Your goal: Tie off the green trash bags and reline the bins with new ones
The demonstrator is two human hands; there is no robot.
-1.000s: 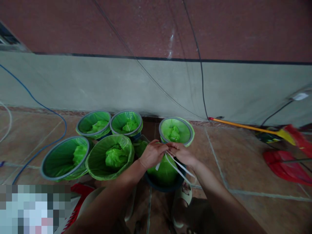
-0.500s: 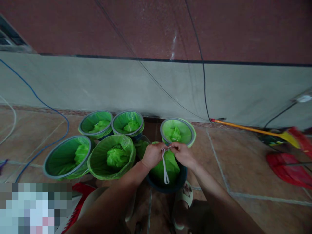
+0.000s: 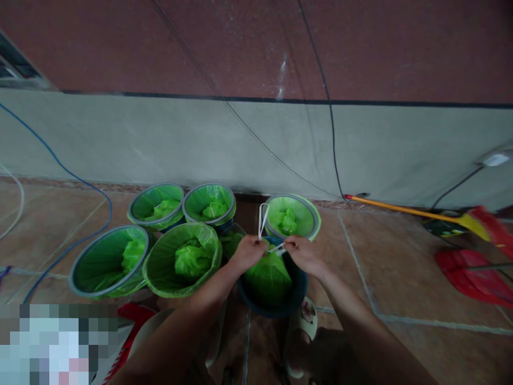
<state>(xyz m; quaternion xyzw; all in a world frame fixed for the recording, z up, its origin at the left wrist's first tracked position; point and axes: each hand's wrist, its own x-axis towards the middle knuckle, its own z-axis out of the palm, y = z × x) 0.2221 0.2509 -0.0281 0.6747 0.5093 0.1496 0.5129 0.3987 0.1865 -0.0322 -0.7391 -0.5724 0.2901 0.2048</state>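
The fingers of the left hand (image 3: 249,253) and the right hand (image 3: 302,254) are closed, each pinching some white string (image 3: 262,220). One loop pokes up above the left fingers, and a short bit goes across between the two hands. It is too small and dim to tell if there is a knot.

Just under the fingers is a green bag (image 3: 269,280), bunched at the top, sitting in a dark blue bucket (image 3: 272,311). The hands hide part of the bucket's back edge. A dim green lump (image 3: 231,240) behind the left hand is mostly hidden.

Just past the right fingers is a round bin (image 3: 311,214) with a green bag in it. Left of the left fingers are four more bins (image 3: 146,289), also with green bags. Below the right hand is a slipper (image 3: 308,316), its lower part dark.

Far right of the fingers are an orange stick (image 3: 396,207) and a red scoop (image 3: 455,270), cut off by the edge. Far left is a blue hose (image 3: 64,166), also cut off. The bottom left corner is blurred.
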